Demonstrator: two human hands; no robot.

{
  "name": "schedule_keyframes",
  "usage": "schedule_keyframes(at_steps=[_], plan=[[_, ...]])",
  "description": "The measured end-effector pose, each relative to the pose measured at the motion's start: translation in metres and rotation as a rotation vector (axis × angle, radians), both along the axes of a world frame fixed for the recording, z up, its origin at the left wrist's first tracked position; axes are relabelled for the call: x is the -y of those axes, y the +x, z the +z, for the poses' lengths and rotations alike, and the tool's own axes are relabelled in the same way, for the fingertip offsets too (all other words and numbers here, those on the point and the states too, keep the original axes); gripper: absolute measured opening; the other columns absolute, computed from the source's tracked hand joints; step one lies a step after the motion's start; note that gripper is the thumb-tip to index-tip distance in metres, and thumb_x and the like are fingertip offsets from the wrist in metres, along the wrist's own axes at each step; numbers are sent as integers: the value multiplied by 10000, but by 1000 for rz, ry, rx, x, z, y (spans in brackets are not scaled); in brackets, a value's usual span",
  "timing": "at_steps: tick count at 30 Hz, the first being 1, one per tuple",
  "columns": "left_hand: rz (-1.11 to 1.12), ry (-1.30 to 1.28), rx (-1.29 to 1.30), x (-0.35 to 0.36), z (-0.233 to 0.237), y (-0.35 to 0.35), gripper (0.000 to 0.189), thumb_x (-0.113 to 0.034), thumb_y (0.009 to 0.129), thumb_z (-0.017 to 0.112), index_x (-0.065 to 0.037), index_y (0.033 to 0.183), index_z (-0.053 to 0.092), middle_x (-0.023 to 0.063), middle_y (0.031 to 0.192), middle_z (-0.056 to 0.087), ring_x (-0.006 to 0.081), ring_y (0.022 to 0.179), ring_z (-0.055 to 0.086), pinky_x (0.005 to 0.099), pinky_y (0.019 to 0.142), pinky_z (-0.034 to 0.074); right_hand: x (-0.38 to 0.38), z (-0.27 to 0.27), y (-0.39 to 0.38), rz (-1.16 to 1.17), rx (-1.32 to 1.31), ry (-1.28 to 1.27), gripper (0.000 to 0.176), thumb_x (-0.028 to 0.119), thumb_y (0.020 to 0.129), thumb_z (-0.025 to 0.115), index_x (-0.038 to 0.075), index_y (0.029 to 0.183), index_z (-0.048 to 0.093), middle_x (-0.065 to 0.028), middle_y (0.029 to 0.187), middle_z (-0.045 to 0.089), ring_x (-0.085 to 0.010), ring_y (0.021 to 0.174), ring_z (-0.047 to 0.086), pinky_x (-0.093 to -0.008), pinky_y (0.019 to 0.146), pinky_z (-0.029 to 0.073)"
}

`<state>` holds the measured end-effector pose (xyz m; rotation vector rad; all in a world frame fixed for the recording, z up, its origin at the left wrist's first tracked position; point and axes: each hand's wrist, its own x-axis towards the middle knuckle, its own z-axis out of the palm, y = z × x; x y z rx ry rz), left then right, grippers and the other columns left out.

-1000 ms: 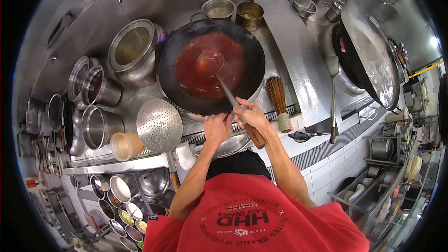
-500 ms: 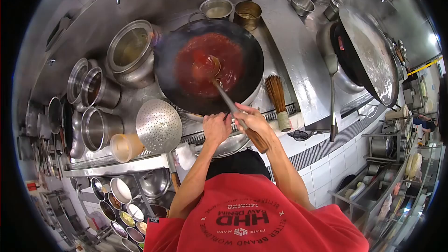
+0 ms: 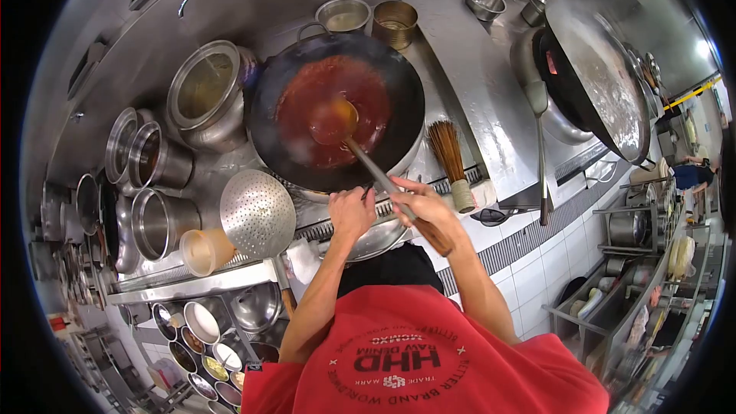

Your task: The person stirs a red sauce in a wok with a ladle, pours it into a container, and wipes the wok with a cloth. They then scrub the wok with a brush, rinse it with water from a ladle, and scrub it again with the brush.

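My right hand (image 3: pixel 422 205) is wrapped round the handle of a long metal ladle (image 3: pixel 366 159) with a wooden end. The ladle's bowl sits in thick red sauce (image 3: pixel 307 111), which spreads over the bottom of a large black wok (image 3: pixel 268 149). My left hand (image 3: pixel 351 212) is closed at the wok's near rim, on what looks like its loop handle; the fingers hide most of it. Steam blurs the sauce around the ladle bowl. To the right of the wok lies a bamboo brush (image 3: pixel 445 149). A perforated skimmer (image 3: pixel 257 213) lies to the left of my left hand.
Left of the wok stand a large metal pot (image 3: pixel 180 100), smaller pots (image 3: pixel 149 222) and a plastic tub (image 3: pixel 201 253). Behind it are a metal bowl (image 3: pixel 343 4) and a brass-coloured tin (image 3: pixel 395 19). A second wok (image 3: pixel 602 92) and a spatula (image 3: pixel 541 138) lie to the right.
The ladle bowl has shifted slightly within the sauce, and its handle has swung a little with my right hand. My left hand stays at the wok's rim. The whole view has moved slightly.
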<state>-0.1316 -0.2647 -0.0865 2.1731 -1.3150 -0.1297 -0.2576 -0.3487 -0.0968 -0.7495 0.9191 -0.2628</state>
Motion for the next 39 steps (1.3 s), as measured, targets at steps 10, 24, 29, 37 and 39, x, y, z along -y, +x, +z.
schedule_keyframes(at_steps=[10, 24, 29, 37, 39], plan=[[-2, -5, -16, -1, -4, 2, 287, -262, 779, 609, -54, 590, 551, 144, 566, 563, 334, 598, 560, 425, 644, 411, 6, 3, 27, 137, -81, -252, 565, 55, 815, 570, -8, 1336, 362, -39, 628, 524, -111, 476, 475, -241, 431, 383], [52, -157, -163, -12, -1, 2, 187, -207, 779, 618, -23, 787, 587, 154, 742, 589, 293, 698, 566, 393, 690, 430, 2, 9, 17, 16, -38, -98, 566, 61, 818, 561, 7, 1342, 354, -49, 673, 564, -109, 530, 515, -246, 466, 412], [695, -642, -469, -100, 9, 68, 218, -185, 830, 591, -9, 956, 564, 76, 858, 573, 176, 771, 526, 325, 721, 424, 26, 7, -6, 99, -108, -225, 527, 34, 815, 579, -18, 1307, 396, -58, 644, 562, -110, 491, 512, -225, 391, 367], [1568, -876, -1236, -211, 48, 163, 764, -458, 742, 659, 5, 1258, 338, 164, 1057, 445, 286, 887, 513, 412, 757, 464, 8, 9, 30, 142, -39, -138, 548, 59, 825, 600, 18, 1324, 377, -55, 631, 563, -124, 456, 503, -251, 389, 400], [1569, -852, -1353, -212, 43, 170, 635, -389, 772, 637, -3, 1204, 375, 134, 1013, 460, 258, 887, 522, 374, 756, 480, 5, 13, 9, 87, 21, -25, 546, 54, 828, 594, 8, 1325, 373, -58, 632, 558, -122, 454, 490, -244, 395, 382]])
